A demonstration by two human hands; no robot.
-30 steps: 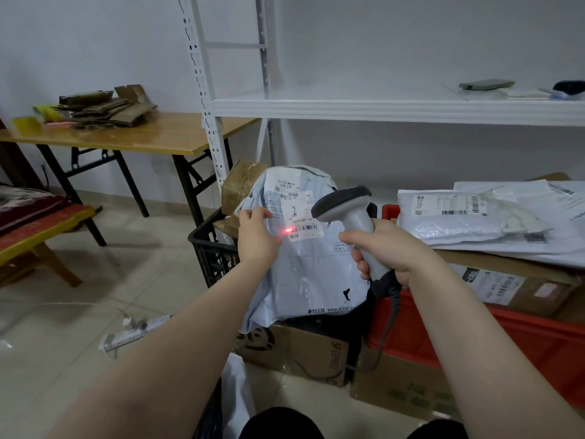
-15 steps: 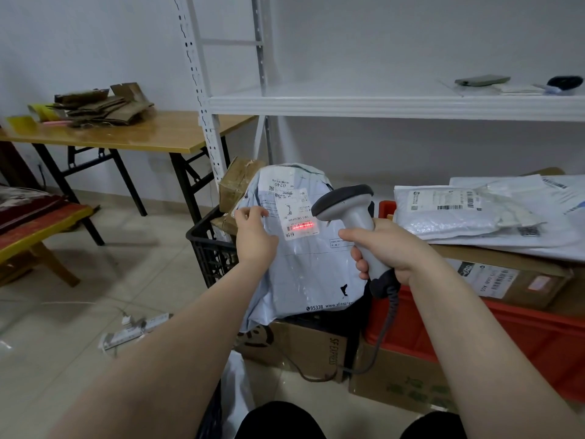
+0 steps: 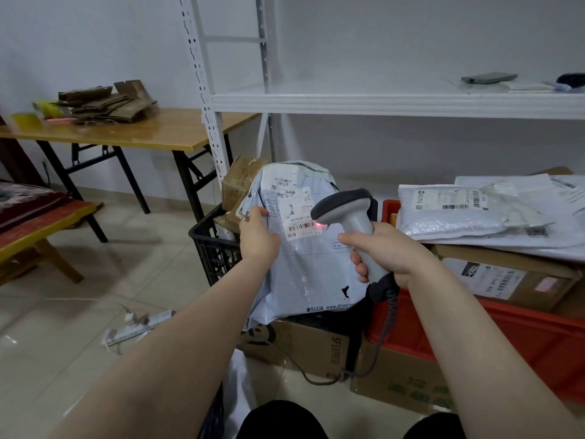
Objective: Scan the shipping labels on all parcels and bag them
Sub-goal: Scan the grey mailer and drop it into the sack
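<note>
Left hand [image 3: 258, 239] grips parcel [image 3: 304, 274] upright; right hand [image 3: 391, 251] clenches scanner [image 3: 351, 217] just beside label [image 3: 299, 217].

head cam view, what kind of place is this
Probably a small parcel sorting or storage room rather than a big warehouse. A red crate is piled with labelled mailers and boxes, white metal shelving lines the wall, and the right hand aims a corded barcode scanner at a grey courier bag.

White walls, pale tiled floor [image 3: 79, 312]. White metal shelving [image 3: 380, 104]; wooden folding table [image 3: 133, 134] left of it, red bench [image 3: 38, 223], possibly cushioned, further left.
</note>
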